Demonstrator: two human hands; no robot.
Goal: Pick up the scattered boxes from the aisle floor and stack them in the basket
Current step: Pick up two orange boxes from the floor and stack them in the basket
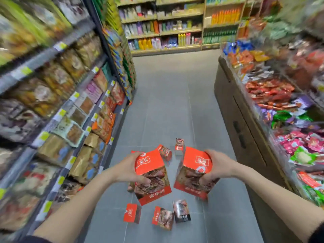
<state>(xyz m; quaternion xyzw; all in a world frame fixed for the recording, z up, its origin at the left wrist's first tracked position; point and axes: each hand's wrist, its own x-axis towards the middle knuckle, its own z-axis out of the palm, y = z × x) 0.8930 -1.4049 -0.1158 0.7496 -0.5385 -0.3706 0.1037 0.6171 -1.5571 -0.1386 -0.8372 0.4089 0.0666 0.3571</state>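
My left hand (128, 168) grips a red box with a meat picture (152, 179), held above the grey aisle floor. A second red box (194, 172) of the same kind is in my right hand (216, 168), just right of the first. Several more red boxes lie scattered on the floor: three near me, a red one (131, 213), a tilted one (163, 218) and an upright one (181, 211); farther off lie one on its side (164, 152) and an upright one (179, 146). No basket is in view.
Shelves of packaged snacks (61, 111) line the left side of the aisle. A low brown display counter (245, 123) with heaps of snack packets runs along the right. Shelving with bottles (175, 28) closes the far end. Grey floor tiles (171, 95) stretch ahead.
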